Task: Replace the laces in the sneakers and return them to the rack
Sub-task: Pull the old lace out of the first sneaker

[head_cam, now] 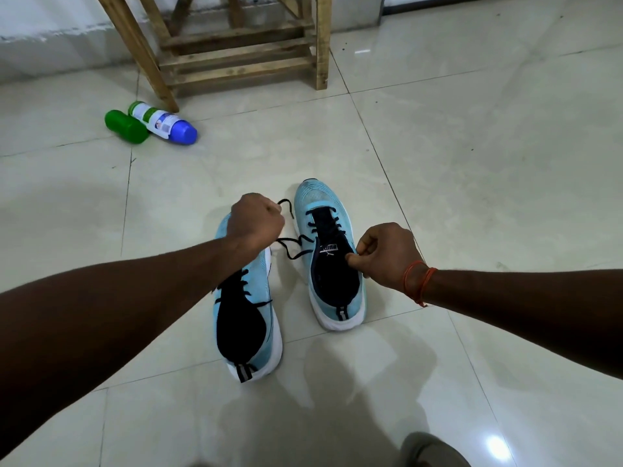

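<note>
Head view, arms: both forearms reach in from the lower corners toward mid-frame.
Left hand [256, 224]: fisted, knuckles up, gripping the black lace [290, 246] above the left sneaker [247, 318].
Right hand [387, 254]: thumb and forefinger pinch the collar edge of the right sneaker [320, 200].
Sneakers: light blue, white soles, side by side on the floor [472, 163] at centre frame, toes pointing away.
Lace: slack between them.

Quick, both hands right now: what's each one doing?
Left hand: closed round the black lace.
Right hand: fingers pinching the right-side sneaker at its top eyelets.
</note>
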